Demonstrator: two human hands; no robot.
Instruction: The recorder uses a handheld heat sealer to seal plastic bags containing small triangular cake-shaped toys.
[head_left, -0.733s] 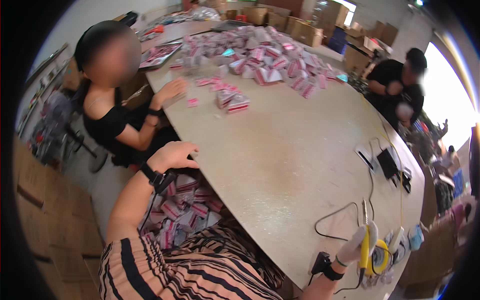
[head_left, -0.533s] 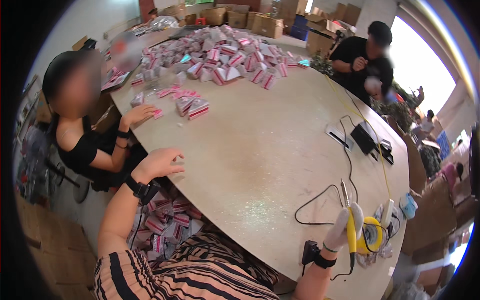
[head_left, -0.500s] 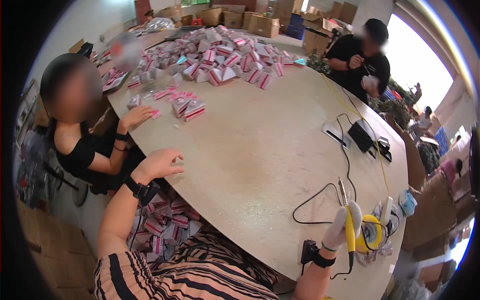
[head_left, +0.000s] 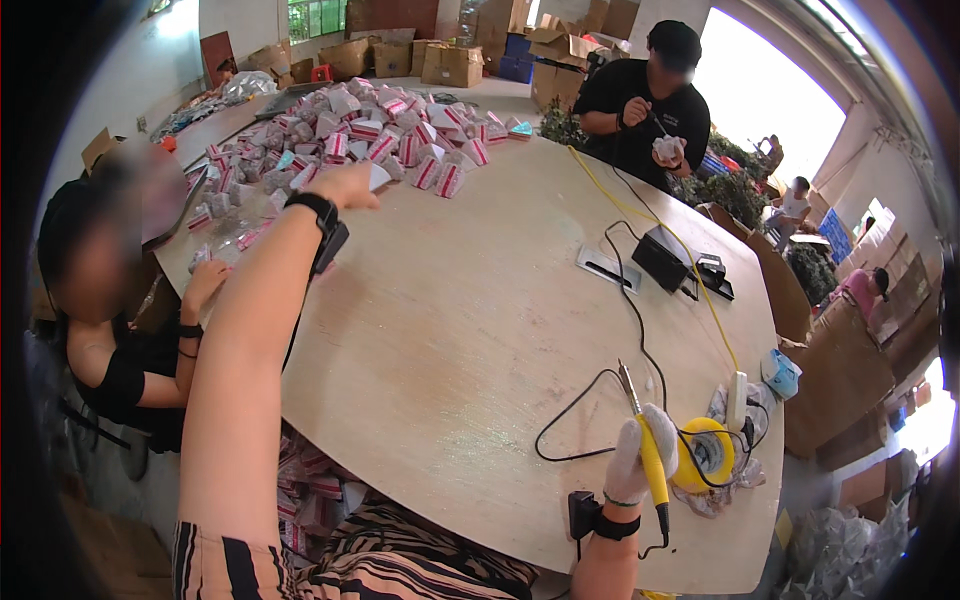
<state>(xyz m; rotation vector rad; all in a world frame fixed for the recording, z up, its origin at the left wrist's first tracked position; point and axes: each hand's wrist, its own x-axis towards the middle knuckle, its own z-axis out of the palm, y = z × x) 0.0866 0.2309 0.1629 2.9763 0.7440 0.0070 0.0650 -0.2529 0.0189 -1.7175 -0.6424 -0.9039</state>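
Head view, seen from above a large round wooden table [head_left: 450, 330]. The left hand [head_left: 345, 185] was stretched far across the table toward the heap of small pink-and-white cartons [head_left: 385, 140] at its far side, fingers closed on a white carton [head_left: 378, 177] at the near edge of the heap; the long reach was probably needed because the cartons lay well away from the person's seat. A black wrist device [head_left: 322, 212] sat on that forearm. The right hand [head_left: 640, 450], in a white glove, was clenched round the yellow handle of a soldering iron [head_left: 645, 455], tip pointing up and away from the body, likely to keep it clear of the surface. Just beside it at the table's near right edge lay a yellow reel [head_left: 705, 452] and a white-and-blue face mask [head_left: 780, 372]. A black cable [head_left: 600, 400] ran from the iron toward a black box [head_left: 662, 262] right of the table's centre. More pink cartons [head_left: 310, 480] lay below the table's near edge. Brown cardboard boxes [head_left: 450, 62] stood beyond its far side.
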